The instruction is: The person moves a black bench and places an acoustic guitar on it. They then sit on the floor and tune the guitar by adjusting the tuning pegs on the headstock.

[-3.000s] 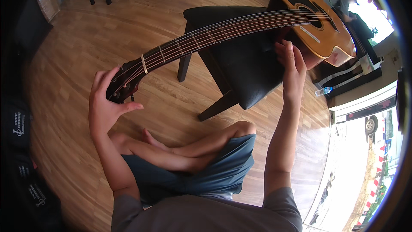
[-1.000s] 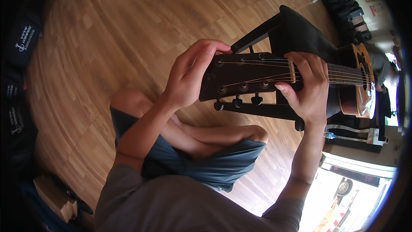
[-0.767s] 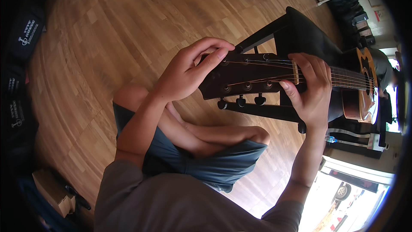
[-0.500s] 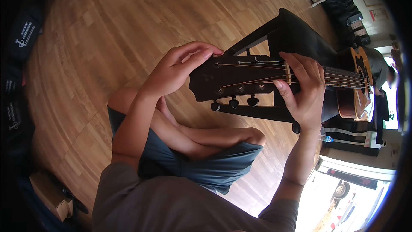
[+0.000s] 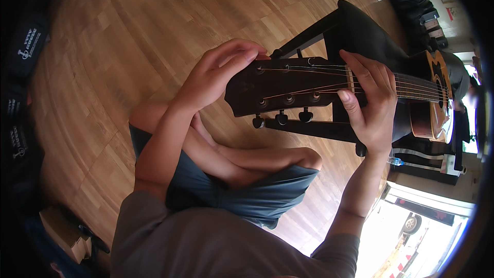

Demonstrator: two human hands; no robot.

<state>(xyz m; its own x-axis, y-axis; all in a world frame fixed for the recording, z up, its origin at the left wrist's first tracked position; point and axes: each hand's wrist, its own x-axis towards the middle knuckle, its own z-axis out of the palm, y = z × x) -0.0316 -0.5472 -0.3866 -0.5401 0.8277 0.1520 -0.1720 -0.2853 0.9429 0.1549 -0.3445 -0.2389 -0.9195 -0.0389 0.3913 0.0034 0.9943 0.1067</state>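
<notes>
An acoustic guitar lies with its strings facing up and its dark headstock pointing left. My left hand is closed at the headstock's far left corner. Its thumb lies along the edge and its fingertips are partly hidden behind it, so any tuning peg there cannot be seen. Over the neck beside the pale nut lies my right hand, gripping from above. Its thumb is on the near side and its fingers reach across the strings. Several black tuning pegs stick out along the near edge.
A black chair or stool supports the guitar's neck. My crossed legs are below the headstock, on a wood floor. Black bags line the left side, with a cardboard box nearer. Bright glass is at lower right.
The headstock has tilted slightly, and my right thumb has slid a little right, closer to the nut. My left hand stays at the same corner. The whole view has shifted slightly.
</notes>
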